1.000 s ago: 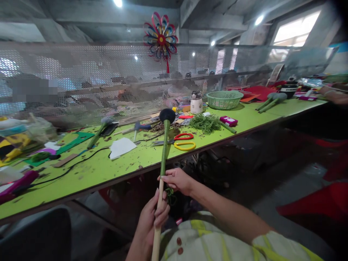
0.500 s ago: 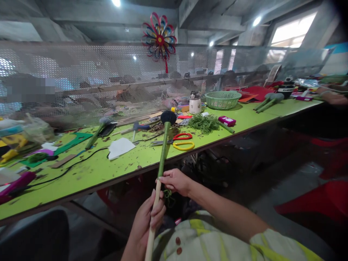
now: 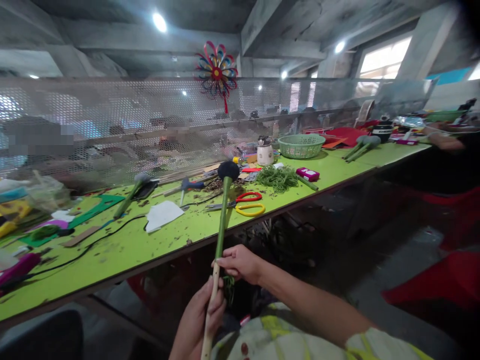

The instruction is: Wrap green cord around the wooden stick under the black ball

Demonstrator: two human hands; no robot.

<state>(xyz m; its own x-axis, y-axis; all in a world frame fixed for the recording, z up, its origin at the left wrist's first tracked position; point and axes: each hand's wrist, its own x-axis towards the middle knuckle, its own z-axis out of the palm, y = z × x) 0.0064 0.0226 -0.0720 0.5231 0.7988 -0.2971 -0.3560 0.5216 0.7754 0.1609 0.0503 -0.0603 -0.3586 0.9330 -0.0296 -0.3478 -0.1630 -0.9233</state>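
A long wooden stick (image 3: 210,320) points away from me, its far part wrapped in green strip (image 3: 222,220). At its far end sits a dark, rounded head (image 3: 228,171). My left hand (image 3: 204,312) is closed around the bare wood, with small dark spots showing on it. Just above, my right hand (image 3: 240,264) pinches the green strip against the stick where the wrapping ends. Loose green strands (image 3: 228,290) dangle below my right hand. Scissors (image 3: 247,204) with one red and one yellow handle lie on the table beyond.
The green table (image 3: 123,255) holds a pile of green strands (image 3: 277,178), a green basket (image 3: 301,146), a bottle (image 3: 264,151), a hammer (image 3: 189,185), white paper (image 3: 164,215) and similar wrapped sticks (image 3: 360,145). A perforated screen (image 3: 123,135) stands behind. Another person's hand (image 3: 446,140) is far right.
The view has tilted up, so the scene sits lower. The stick appears turned, with dark spots now showing on its bare wood. Both hands keep their grip.
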